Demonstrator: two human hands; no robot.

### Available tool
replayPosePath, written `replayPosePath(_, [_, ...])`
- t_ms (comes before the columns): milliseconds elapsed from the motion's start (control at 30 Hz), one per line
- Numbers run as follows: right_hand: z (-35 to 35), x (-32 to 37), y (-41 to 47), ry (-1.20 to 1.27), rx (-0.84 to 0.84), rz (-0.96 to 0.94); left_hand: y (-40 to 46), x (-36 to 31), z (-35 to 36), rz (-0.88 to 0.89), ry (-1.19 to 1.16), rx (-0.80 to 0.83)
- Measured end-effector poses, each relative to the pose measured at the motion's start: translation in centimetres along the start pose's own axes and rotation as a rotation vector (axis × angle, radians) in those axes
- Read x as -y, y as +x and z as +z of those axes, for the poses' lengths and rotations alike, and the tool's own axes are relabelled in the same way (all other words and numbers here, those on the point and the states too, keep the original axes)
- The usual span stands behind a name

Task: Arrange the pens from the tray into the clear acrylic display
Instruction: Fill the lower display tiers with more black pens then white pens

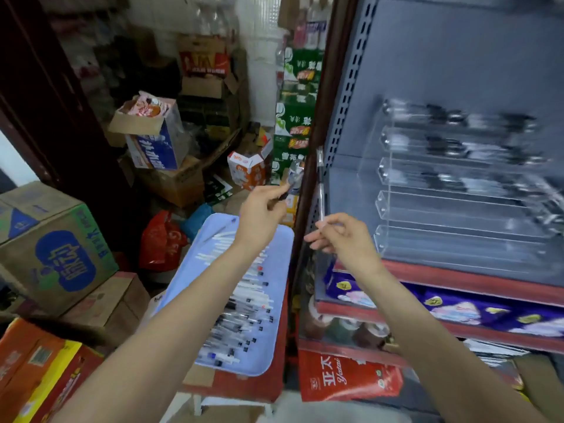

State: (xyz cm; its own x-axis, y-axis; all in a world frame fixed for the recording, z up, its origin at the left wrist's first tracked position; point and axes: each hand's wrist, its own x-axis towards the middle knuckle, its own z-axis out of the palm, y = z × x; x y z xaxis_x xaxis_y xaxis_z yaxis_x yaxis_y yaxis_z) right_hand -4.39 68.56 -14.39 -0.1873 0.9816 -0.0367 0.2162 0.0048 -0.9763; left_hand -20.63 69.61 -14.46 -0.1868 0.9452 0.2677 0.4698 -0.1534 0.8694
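- While the right hand point(341, 239) pinches the lower end of a clear pen point(320, 190), the pen's long axis stands nearly upright, its dark cap end highest.
- The clear acrylic display point(457, 190) lies to the right of that grip and a little above it, on the grey shelf point(345, 190); its troughs run sideways, so I judge the pen must be turned level to drop in.
- The right hand is the nearer to the display.
- The left hand point(262, 215), up and to the left of the right, pinches something small and blurred, perhaps wrapping; I cannot tell.
- Below the left forearm, the blue tray point(180, 288) holds many more pens point(241, 315).
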Motion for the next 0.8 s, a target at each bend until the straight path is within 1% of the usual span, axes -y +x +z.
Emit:
replayPosePath(100, [-3.7,0.8,0.0,0.01,0.011,-0.025,1.5,-3.8,2.5,0.068,-0.06,-0.017])
replayPosePath(167, [-6.6,1.4,0.2,-0.03,0.022,-0.056,2.1,-6.9,4.5,0.134,-0.125,-0.026])
replayPosePath(233, [-9.0,1.7,0.7,-0.087,0.046,-0.094,2.7,-9.5,6.2,0.171,-0.215,-0.074])
replayPosePath(367, [-13.4,2.3,1.5,-0.155,0.095,-0.167,3.9,-13.1,9.8,0.076,-0.429,-0.213])
replayPosePath(400, [-14.4,2.5,1.7,-0.158,0.104,-0.185,4.2,-13.7,10.6,0.054,-0.454,-0.248])
replayPosePath(467, [-16.3,2.8,1.9,-0.183,0.122,-0.229,5.1,-14.6,12.2,0.056,-0.415,-0.298])
replayPosePath(600, [-19.4,3.2,2.4,-0.261,0.113,-0.292,5.8,-15.8,14.8,0.172,-0.21,-0.25])
replayPosePath(667, [-20.6,3.1,2.6,-0.287,0.124,-0.308,5.8,-16.4,16.0,0.201,-0.196,-0.159])
replayPosePath(733, [-21.5,3.0,2.5,-0.31,0.149,-0.304,5.8,-17.3,17.1,0.185,-0.214,-0.06])
replayPosePath(800, [-22.4,3.0,2.5,-0.372,0.176,-0.304,5.9,-17.9,17.7,0.188,-0.205,-0.009])
